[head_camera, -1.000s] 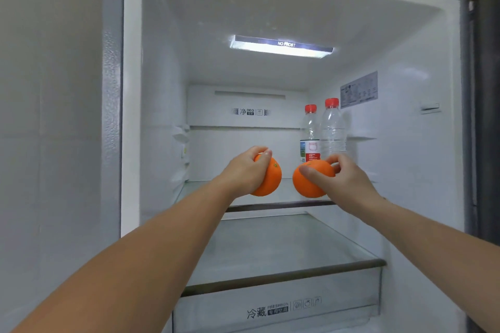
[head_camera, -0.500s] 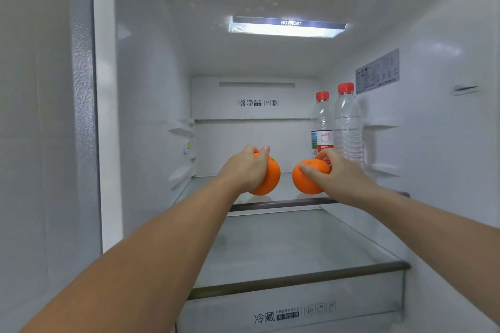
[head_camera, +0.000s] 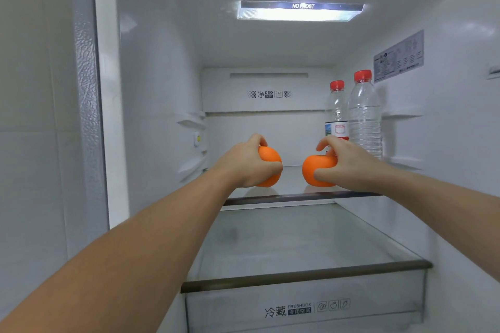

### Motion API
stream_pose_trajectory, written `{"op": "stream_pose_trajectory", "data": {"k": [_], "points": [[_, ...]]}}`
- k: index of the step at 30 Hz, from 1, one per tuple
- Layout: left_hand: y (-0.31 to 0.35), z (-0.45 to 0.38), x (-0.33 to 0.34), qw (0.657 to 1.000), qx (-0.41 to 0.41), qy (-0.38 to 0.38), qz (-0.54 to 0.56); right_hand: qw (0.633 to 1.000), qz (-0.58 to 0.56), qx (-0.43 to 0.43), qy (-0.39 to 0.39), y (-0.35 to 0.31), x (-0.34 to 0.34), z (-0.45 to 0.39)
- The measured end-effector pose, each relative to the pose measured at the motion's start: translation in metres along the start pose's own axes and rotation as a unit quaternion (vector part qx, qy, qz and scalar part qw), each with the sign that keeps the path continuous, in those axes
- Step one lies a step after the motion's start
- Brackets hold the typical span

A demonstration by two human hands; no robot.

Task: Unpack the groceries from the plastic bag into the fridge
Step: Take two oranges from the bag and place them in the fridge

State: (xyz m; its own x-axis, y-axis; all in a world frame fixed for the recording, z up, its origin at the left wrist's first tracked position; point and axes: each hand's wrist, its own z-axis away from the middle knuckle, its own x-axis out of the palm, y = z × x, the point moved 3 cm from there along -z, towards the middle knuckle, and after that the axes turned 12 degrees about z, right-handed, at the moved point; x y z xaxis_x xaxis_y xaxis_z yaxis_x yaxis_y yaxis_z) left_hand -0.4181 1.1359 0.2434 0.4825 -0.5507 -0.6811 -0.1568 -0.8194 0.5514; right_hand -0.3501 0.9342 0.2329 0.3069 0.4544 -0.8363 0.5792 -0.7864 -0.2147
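Both my arms reach into the open fridge. My left hand [head_camera: 244, 162] is wrapped around an orange [head_camera: 270, 163], and my right hand [head_camera: 346, 163] grips a second orange [head_camera: 313, 170]. Both oranges sit low at the upper glass shelf [head_camera: 292, 196], at or just above its front part; faint reflections show under them. The plastic bag is out of view.
Two clear water bottles with red caps [head_camera: 364, 116] stand at the back right of the same shelf, just behind my right hand. A lower glass shelf [head_camera: 305, 276] lies beneath, with a fresh-box drawer [head_camera: 303, 308] under it. The fridge's left wall [head_camera: 157, 105] and lit ceiling lamp [head_camera: 300, 11] frame the space.
Both hands have carried the oranges deeper into the fridge and lower, down to the upper shelf. My view has moved closer in.
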Motion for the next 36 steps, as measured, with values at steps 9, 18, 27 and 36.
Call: {"op": "stream_pose_trajectory", "data": {"k": [9,18,27,36], "points": [[-0.011,-0.022,-0.012,0.997,-0.005,0.052,-0.055,0.998,0.065,-0.015,-0.004,-0.013,0.01,-0.027],[-0.019,-0.052,-0.004,0.979,-0.032,0.034,-0.198,0.985,0.159,-0.03,-0.064,-0.017,0.017,-0.071],[-0.022,-0.061,-0.018,0.952,-0.073,0.01,-0.296,0.979,0.154,-0.058,-0.124,-0.055,0.034,-0.095],[-0.027,-0.061,-0.025,0.925,-0.104,0.005,-0.365,0.962,0.177,-0.074,-0.195,-0.092,0.046,-0.108]]}}
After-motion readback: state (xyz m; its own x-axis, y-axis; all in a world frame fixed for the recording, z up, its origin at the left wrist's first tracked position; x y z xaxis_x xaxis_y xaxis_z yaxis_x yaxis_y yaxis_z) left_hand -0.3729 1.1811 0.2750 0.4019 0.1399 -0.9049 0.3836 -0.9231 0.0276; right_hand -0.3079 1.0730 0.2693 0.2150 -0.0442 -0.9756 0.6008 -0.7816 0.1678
